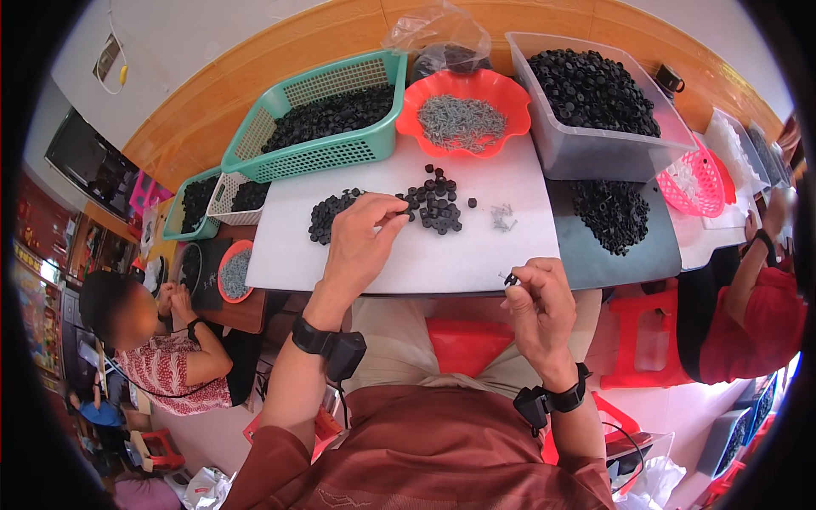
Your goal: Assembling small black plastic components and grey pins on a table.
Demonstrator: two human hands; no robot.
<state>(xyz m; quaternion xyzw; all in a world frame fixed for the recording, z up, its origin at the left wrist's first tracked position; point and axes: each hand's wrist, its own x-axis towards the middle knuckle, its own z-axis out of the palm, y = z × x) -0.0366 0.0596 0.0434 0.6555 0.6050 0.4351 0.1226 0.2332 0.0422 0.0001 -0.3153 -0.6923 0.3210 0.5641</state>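
My left hand (361, 242) reaches over the white tabletop with thumb and index finger closing on a small black plastic piece (411, 216) at the edge of a loose pile (439, 208). Under and beside that hand lies another heap of black round pieces (327, 218). Lower down, at the table's front edge, my right hand (544, 310) pinches a small black plastic part (511, 279) with a thin metal screw sticking out of it. A few loose silver screws (503, 218) lie to the right of the pile.
Along the back stand a green basket (331, 153) of black parts, a red bowl (408, 127) of screws and a clear bin (595, 153) of black pieces. More black rings (612, 217) lie on a dark mat. People sit at both sides; a pink basket (705, 200) is at right.
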